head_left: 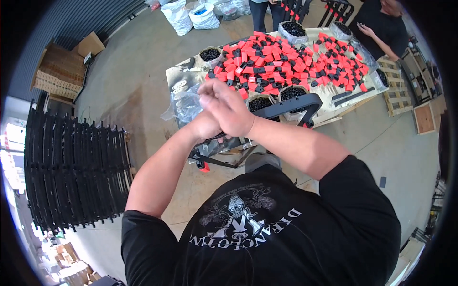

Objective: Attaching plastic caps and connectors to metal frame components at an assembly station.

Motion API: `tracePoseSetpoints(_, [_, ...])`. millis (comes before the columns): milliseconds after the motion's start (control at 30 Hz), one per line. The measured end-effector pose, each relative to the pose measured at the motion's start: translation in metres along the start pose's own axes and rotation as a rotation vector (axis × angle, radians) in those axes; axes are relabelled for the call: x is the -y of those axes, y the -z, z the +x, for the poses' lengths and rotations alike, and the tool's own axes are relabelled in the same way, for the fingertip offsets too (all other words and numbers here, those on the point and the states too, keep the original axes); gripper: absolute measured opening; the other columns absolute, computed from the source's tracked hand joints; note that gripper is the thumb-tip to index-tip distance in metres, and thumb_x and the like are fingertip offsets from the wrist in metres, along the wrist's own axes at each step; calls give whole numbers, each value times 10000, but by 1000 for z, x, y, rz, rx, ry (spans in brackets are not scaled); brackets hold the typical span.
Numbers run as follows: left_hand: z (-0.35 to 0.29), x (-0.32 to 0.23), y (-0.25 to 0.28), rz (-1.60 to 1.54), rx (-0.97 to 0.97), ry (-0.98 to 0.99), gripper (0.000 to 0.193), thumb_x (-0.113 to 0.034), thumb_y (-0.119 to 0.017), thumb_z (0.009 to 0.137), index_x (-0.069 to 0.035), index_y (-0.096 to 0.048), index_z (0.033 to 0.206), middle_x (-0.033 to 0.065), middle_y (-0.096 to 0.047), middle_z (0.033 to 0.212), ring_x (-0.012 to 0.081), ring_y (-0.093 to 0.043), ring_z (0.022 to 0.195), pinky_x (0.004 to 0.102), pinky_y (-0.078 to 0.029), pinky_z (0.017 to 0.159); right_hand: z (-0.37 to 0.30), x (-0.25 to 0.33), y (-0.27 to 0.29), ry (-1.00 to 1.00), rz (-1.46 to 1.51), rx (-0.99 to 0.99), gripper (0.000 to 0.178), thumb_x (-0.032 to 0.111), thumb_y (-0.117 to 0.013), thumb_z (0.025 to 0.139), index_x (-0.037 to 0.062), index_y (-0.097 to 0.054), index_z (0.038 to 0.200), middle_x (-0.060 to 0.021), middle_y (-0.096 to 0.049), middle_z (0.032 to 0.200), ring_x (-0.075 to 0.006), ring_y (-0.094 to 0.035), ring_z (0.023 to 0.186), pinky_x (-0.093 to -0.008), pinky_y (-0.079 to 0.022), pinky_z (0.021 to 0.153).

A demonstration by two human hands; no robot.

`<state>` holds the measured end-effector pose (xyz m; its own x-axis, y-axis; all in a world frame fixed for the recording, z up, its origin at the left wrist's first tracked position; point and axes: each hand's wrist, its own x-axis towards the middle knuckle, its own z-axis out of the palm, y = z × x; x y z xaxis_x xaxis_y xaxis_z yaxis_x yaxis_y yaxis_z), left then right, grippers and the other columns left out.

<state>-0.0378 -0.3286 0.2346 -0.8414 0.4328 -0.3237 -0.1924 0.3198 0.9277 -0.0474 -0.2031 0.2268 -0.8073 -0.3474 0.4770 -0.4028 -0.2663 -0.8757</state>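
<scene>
A black fabric T-shirt (305,229) with short, loose sleeves (358,195) carries a white figure-like emblem (238,217), grey smoky flourishes (261,201) and curving white lettering (274,228) nearer. Left hand (207,126) and right hand (234,113) are bare.

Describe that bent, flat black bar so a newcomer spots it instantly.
Find the beige table heaped with red and black plastic pieces. By its near edge, right of the bare right hand, shows the black bar. Its rounded bend sets it apart from straight dark bars farther right.
</scene>
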Motion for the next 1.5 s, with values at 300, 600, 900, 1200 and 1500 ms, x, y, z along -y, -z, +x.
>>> tracePoseSetpoints(300, [8,-7,2,13,82,230,191,-93,-517,935,-33,-617,1086,82,-663,867,142,-620,613,277,-472,427,-5,0,4,-56,180,-132,205,156,-484,1017,1,-554,1131,-24,-553,919,-83,-509,842,-258,-432,783])
tracePoseSetpoints(600, [1,-3,-2,-9,9,222,193,-153,-630,950,7,-682,1045,76,-685,838,137,-637,635,280,-503,462,17,-3,26,-262,311,-76,288,290,-469,1044,41,-582,954,-28,-583,860,-113,-565,775,-279,-467,719])
tracePoseSetpoints(900, [10,7,7,-167,26,363,475,-387,-600,1005,53,-645,1178,107,-703,829,155,-630,574,285,-521,528,87,-109,166,-258,-630,-108,423,434,-690,916,18,-689,993,-115,-711,885,-235,-683,808,-347,-548,763])
tracePoseSetpoints(1200, [12,5,10,-150,90,334,448,-150,-726,931,66,-594,1300,85,-705,822,121,-633,596,263,-524,549,92,-114,160,-498,-811,271,480,461,-707,850,25,-726,1050,-176,-737,1004,-290,-702,950,-395,-540,859])
tracePoseSetpoints(1500, [16,12,16,-216,168,339,518,-138,-711,952,83,-515,1377,97,-717,822,118,-646,615,255,-526,566,93,-107,164,-560,-783,292,510,461,-712,840,13,-724,1085,-177,-734,1051,-291,-697,987,-381,-531,892])
